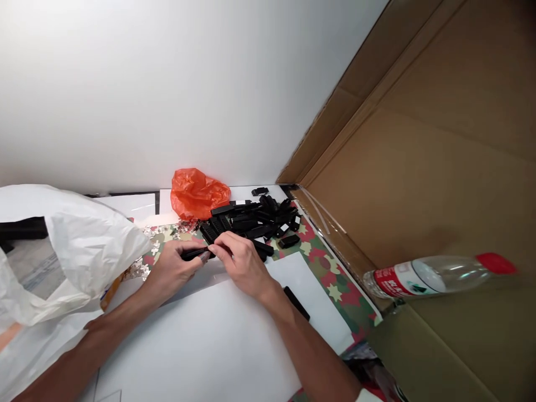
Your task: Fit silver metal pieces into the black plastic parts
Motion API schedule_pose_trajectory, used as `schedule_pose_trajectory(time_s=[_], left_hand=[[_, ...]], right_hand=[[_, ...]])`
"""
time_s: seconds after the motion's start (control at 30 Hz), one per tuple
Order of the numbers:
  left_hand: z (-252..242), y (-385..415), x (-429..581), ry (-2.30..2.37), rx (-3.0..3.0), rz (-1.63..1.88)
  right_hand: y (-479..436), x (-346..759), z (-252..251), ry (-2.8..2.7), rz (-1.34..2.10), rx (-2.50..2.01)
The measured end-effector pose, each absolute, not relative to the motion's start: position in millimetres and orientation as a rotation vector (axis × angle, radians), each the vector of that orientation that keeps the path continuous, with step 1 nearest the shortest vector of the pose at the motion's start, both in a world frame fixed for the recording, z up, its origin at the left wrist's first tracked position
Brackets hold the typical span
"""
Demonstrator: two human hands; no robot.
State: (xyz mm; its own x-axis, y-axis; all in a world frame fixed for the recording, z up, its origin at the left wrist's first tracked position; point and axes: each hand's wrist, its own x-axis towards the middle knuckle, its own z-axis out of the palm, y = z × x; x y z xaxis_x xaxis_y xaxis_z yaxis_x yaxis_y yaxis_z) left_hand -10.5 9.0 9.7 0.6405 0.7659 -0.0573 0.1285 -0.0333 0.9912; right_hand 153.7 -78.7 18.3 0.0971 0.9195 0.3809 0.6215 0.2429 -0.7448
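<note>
My left hand (178,268) is closed around a narrow black plastic piece (193,254), which lies roughly level between the two hands. The fingertips of my right hand (243,262) pinch at the right end of the same piece, so that end is mostly hidden. Just beyond my fingers lies a pile of black plastic parts (251,220), some with white labels. Small silvery metal pieces (154,245) are scattered to the left of the pile. Under my wrists is a white sheet (209,340). A separate black part (296,303) rests beside my right forearm.
A crumpled orange plastic bag (196,195) sits behind the pile, against the white wall (188,84). On the left stands a white bag (92,240) with black items inside. Cardboard (439,139) rises on the right, where a red-capped bottle (444,274) lies. A camouflage-patterned cover (330,273) shows beneath.
</note>
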Motion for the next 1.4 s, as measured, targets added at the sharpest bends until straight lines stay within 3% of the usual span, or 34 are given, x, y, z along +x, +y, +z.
schedule_pose_trajectory(time_s=[0.5, 0.97, 1.27, 1.4], left_hand=[[7, 9, -11, 0.739, 1.467, 0.607], [12, 11, -10, 0.675, 1.465, 0.539], [13, 8, -10, 0.696, 1.485, 0.5], [6, 10, -11, 0.655, 1.51, 0.495]], right_hand=[[-79, 158, 28, -1.389, 0.654, -1.484], [-97, 245, 44, -1.0, 0.074, -2.006], [-133, 243, 31, -1.172, 0.41, -1.882], [-166, 240, 48, -1.392, 0.627, -2.063]])
